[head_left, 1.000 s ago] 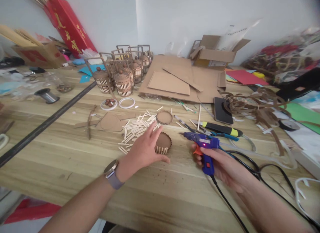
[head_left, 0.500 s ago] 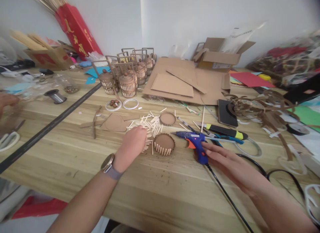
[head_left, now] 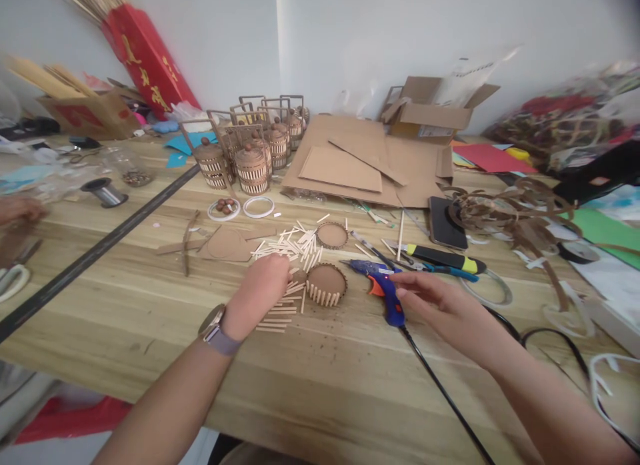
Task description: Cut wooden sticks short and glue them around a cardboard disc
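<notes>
My left hand point(head_left: 265, 288), with a watch on the wrist, is closed at the edge of a pile of short pale sticks point(head_left: 300, 242); what its fingertips pinch is hidden. Just right of it is a round cardboard base point(head_left: 326, 278) with upright sticks along its near rim. A second cardboard ring point(head_left: 333, 234) lies behind. My right hand point(head_left: 435, 302) has its fingers apart beside a blue glue gun point(head_left: 387, 288) lying on the table, the fingertips at its back end.
Finished small stick baskets point(head_left: 253, 170) stand behind, beside cardboard sheets point(head_left: 345, 168). A utility knife point(head_left: 443, 257) and phone point(head_left: 447, 222) lie right. Another person's hand point(head_left: 20, 210) is far left, beyond a long black strip point(head_left: 100, 248).
My right hand has shifted up along the glue gun, its fingers nearer the top. My left hand stays low over the sticks, and more laid-out sticks show below it. The view has shifted slightly.
</notes>
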A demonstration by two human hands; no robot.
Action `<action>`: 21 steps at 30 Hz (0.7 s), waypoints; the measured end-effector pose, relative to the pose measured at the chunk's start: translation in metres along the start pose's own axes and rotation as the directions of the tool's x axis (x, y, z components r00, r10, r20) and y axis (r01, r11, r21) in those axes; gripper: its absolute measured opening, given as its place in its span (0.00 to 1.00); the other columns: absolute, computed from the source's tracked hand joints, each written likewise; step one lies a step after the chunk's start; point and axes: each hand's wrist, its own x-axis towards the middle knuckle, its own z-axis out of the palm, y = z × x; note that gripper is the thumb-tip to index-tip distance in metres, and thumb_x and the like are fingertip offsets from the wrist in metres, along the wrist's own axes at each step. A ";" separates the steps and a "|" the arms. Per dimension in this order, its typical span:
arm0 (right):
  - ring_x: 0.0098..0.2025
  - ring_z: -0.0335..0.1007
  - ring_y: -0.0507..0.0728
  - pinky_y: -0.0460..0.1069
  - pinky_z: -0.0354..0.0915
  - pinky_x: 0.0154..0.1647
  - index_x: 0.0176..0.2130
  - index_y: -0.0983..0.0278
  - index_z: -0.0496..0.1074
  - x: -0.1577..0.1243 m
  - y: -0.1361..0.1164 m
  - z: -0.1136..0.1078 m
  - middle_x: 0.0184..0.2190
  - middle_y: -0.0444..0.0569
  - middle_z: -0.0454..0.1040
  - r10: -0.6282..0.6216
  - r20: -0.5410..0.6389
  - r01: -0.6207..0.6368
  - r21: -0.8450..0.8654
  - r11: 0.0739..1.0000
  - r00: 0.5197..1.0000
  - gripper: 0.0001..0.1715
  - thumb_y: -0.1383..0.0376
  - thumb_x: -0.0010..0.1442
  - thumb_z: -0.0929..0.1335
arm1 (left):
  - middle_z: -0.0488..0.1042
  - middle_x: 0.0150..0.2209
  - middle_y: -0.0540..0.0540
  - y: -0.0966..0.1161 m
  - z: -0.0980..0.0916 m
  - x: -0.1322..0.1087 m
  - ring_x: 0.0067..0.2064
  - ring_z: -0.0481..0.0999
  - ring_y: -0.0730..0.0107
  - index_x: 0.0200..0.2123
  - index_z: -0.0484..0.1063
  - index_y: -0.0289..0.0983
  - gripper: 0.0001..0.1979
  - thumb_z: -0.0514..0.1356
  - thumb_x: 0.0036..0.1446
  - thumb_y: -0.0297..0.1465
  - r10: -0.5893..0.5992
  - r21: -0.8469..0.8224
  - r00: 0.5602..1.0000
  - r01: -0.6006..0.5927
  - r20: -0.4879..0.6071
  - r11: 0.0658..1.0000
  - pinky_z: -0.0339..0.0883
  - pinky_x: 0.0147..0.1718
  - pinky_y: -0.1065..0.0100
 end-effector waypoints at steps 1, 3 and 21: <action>0.42 0.75 0.64 0.57 0.69 0.45 0.43 0.61 0.75 0.001 -0.005 0.000 0.42 0.53 0.79 -0.030 -0.025 0.028 -0.049 0.998 0.999 0.24 0.49 0.54 0.66 | 0.75 0.29 0.41 0.000 -0.001 0.000 0.33 0.75 0.60 0.26 0.70 0.36 0.09 0.54 0.58 0.24 -0.006 -0.005 1.000 0.005 -0.009 1.000 0.65 0.33 0.64; 0.40 0.75 0.62 0.55 0.69 0.40 0.42 0.61 0.75 0.002 -0.017 0.002 0.41 0.53 0.79 -0.101 -0.050 0.093 -0.140 0.986 0.994 0.21 0.51 0.55 0.65 | 0.75 0.28 0.42 0.000 -0.003 0.000 0.32 0.74 0.60 0.25 0.70 0.36 0.10 0.54 0.58 0.24 -0.010 -0.010 1.000 0.010 -0.027 1.000 0.64 0.32 0.65; 0.32 0.72 0.54 0.47 0.67 0.34 0.36 0.60 0.74 0.005 -0.049 0.039 0.30 0.46 0.77 -0.451 -0.038 0.452 0.003 0.892 0.892 0.07 0.62 0.61 0.65 | 0.77 0.32 0.49 0.050 -0.011 -0.019 0.34 0.75 0.69 0.38 0.71 0.39 0.11 0.53 0.66 0.39 0.234 -0.486 0.903 -0.396 -0.361 0.779 0.68 0.35 0.68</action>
